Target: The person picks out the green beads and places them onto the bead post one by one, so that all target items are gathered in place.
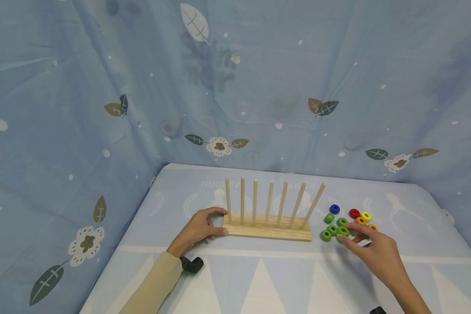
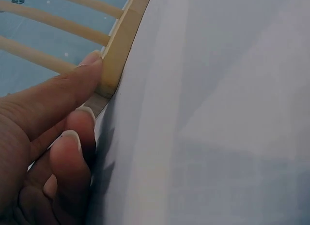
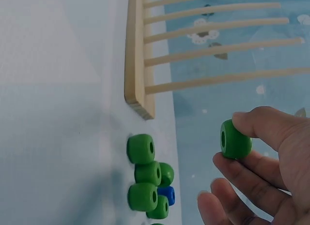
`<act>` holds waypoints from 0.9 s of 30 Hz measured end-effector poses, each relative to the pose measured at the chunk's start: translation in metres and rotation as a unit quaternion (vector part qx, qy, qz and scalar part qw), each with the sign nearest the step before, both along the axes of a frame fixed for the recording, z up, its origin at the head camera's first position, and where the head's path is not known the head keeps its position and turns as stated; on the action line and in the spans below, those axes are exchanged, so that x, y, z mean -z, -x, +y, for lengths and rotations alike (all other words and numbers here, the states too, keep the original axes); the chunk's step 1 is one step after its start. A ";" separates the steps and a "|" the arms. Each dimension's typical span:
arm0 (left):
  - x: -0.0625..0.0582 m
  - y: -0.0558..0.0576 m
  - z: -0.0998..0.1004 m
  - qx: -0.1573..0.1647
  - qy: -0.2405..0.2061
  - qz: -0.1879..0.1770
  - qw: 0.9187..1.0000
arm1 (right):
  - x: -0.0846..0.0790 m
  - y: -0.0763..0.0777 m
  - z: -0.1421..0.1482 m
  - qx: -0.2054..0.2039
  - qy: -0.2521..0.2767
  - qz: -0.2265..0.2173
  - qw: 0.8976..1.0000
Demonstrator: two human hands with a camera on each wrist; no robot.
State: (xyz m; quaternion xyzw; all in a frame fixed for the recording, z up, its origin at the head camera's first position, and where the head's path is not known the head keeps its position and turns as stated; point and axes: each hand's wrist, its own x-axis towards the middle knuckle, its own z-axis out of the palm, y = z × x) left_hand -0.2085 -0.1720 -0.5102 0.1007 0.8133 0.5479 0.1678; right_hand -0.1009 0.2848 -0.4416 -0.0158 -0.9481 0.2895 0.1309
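A wooden peg rack (image 1: 267,232), a flat base with a row of several upright pegs, stands on the table. My left hand (image 1: 199,226) grips the left end of the base, index finger at the back and thumb at the front. In the left wrist view the thumb lies against the end of the base (image 2: 118,65). To the right of the rack, my right hand (image 1: 377,253) pinches a green bead (image 3: 236,139) between thumb and fingers, raised off the table. Several other green beads (image 3: 140,148) lie below it, their holes visible.
Beside the green beads lie a blue bead (image 1: 335,209), a red bead (image 1: 354,213), a yellow bead (image 1: 366,216) and orange beads (image 1: 360,221). A pale patterned cloth (image 1: 235,279) covers the table. Blue leaf-print curtains (image 1: 259,87) hang behind and at the sides.
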 end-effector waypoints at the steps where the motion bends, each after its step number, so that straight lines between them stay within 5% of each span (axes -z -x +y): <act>1: 0.000 0.000 0.000 0.001 0.000 0.002 1.000 | -0.001 0.000 -0.002 -0.002 -0.001 0.000 1.000; 27: -0.003 -0.003 0.002 -0.016 0.027 0.031 0.999 | -0.018 -0.001 -0.030 -0.060 0.018 0.035 0.997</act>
